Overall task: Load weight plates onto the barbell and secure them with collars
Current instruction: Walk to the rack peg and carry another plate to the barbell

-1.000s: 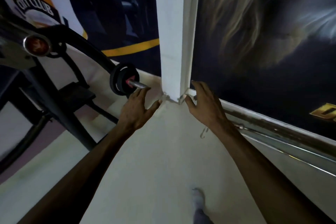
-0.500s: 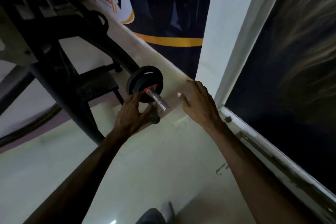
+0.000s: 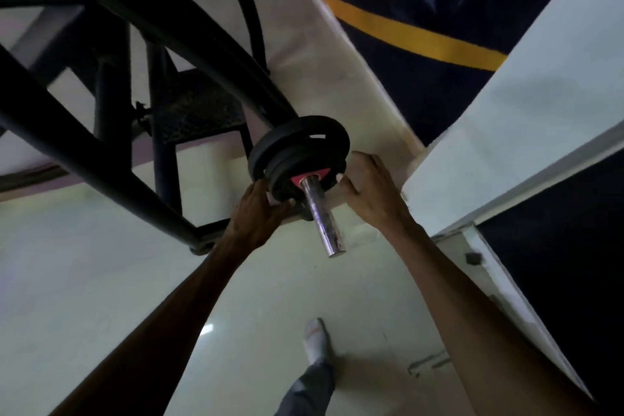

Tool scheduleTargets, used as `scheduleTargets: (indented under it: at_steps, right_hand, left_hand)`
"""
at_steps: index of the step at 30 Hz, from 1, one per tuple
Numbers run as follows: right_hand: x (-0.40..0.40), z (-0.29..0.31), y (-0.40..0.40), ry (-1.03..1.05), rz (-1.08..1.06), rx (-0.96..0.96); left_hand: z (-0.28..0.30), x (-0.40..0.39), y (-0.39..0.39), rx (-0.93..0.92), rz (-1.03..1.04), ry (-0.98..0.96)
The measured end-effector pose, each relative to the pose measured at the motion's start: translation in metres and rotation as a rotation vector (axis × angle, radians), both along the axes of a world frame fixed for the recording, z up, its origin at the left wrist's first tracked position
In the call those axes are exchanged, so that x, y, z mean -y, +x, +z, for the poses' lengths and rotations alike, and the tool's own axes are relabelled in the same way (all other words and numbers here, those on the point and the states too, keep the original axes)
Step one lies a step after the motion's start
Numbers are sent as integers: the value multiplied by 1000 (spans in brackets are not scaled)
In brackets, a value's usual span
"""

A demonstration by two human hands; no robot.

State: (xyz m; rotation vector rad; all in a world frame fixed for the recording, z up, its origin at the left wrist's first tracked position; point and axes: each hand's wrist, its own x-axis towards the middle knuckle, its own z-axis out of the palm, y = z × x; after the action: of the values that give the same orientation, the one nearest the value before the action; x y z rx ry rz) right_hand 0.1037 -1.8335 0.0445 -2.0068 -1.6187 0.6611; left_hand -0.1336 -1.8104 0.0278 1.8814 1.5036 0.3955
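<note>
Two black weight plates [image 3: 300,152] sit on the chrome barbell sleeve [image 3: 322,219], the outer one with a red centre patch. The bare sleeve end points toward me. My left hand [image 3: 260,213] grips the outer plate's lower left edge. On the plate's right edge rests my right hand [image 3: 371,192], fingers curled around the rim. No collar is visible on the sleeve.
A black steel machine frame [image 3: 111,132] rises at the left with a dark tread step [image 3: 196,108]. A white pillar [image 3: 526,118] and a dark wall banner stand close on the right. My socked foot [image 3: 315,341] is on the pale floor below.
Both hands moved in from the floor and pillar corner and now hold the outer plate. The view swung left and closer to the barbell end.
</note>
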Motion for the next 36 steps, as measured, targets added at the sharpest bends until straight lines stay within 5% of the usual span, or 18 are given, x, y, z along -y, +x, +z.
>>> scheduleTargets:
  at_steps: [11, 22, 27, 36]
  right_hand:
    - [-101, -130, 19, -124, 28, -179]
    - [-111, -163, 47, 20, 94, -156]
    - [-91, -174, 58, -22, 177, -123]
    - [-1, -173, 61, -113, 172, -232]
  left_hand:
    - [-103, -62, 34, 101, 239, -40]
    - [-139, -61, 32, 167, 353, 128]
    - [-151, -54, 23, 58, 194, -2]
    - [-151, 12, 31, 178, 207, -24]
